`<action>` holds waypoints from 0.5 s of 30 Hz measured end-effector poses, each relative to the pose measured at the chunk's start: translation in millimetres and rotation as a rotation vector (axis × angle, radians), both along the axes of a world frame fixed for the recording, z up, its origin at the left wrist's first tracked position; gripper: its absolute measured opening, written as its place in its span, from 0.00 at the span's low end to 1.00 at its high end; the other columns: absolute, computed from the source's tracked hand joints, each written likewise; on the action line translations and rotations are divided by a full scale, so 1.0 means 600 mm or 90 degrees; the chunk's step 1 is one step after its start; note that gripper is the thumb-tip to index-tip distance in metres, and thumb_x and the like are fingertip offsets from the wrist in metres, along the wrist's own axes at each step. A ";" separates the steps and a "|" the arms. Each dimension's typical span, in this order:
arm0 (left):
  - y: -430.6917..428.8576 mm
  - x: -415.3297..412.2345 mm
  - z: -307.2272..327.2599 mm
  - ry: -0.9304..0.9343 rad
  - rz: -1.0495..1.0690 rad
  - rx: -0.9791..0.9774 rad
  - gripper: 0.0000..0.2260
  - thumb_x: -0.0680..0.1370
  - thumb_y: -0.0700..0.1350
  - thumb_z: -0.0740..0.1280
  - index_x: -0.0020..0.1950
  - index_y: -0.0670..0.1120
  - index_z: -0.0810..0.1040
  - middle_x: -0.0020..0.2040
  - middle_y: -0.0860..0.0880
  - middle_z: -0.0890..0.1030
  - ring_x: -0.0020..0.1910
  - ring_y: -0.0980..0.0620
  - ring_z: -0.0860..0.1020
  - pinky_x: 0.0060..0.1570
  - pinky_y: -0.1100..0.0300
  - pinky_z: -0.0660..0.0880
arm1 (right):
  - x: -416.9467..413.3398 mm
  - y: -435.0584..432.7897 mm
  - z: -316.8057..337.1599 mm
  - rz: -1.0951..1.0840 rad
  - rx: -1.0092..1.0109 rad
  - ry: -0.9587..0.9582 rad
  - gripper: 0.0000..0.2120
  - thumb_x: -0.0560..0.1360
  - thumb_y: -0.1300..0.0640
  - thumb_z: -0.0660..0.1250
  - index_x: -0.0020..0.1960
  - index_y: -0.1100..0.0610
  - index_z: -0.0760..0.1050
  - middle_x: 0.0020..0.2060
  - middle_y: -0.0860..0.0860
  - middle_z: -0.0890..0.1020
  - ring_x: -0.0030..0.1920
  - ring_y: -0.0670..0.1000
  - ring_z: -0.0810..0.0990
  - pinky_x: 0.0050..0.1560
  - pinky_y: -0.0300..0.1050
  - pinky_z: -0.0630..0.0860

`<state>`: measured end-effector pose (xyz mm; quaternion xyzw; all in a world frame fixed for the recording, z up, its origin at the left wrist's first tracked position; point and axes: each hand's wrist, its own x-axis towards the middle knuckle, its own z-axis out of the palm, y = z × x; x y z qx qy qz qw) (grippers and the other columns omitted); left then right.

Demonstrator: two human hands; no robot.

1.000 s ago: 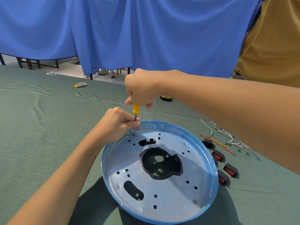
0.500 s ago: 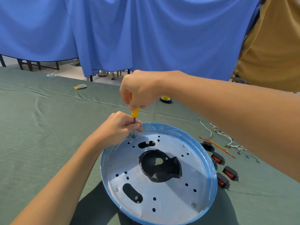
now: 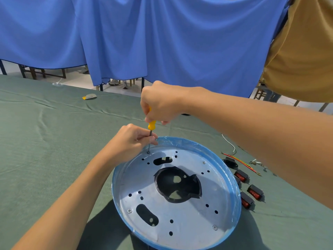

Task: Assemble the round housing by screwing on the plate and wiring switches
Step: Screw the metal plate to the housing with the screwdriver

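Observation:
The round housing (image 3: 232, 181) with a blue-filmed rim lies on the green cloth, and a silver perforated plate (image 3: 187, 219) sits inside it around a black centre opening. My right hand (image 3: 162, 103) grips the yellow handle of a screwdriver (image 3: 151, 126) held upright, its tip on a screw (image 3: 148, 152) at the plate's far left edge. My left hand (image 3: 131, 143) pinches the screwdriver's shaft just above the plate. Three other screws sit in the plate. Several black switches (image 3: 252, 193) with red rockers lie right of the housing, with loose wires (image 3: 241, 162) beyond them.
A green cloth (image 3: 45, 141) covers the table. A small yellow and grey object (image 3: 89, 96) lies near the far edge. A blue curtain (image 3: 162, 42) hangs behind the table. A person in a mustard shirt (image 3: 304, 51) stands at the far right.
My right hand has turned on the screwdriver handle, and more of the handle shows below it. The left hand stays on the shaft. The view has shifted slightly.

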<state>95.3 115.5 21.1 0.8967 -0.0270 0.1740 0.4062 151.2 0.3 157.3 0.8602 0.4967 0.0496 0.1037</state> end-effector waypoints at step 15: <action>0.005 -0.001 -0.004 -0.008 0.040 -0.038 0.02 0.72 0.50 0.76 0.40 0.57 0.87 0.38 0.52 0.87 0.47 0.46 0.84 0.52 0.42 0.79 | 0.004 0.009 -0.017 -0.032 0.059 -0.049 0.15 0.79 0.58 0.62 0.34 0.56 0.63 0.26 0.53 0.73 0.21 0.48 0.76 0.20 0.37 0.71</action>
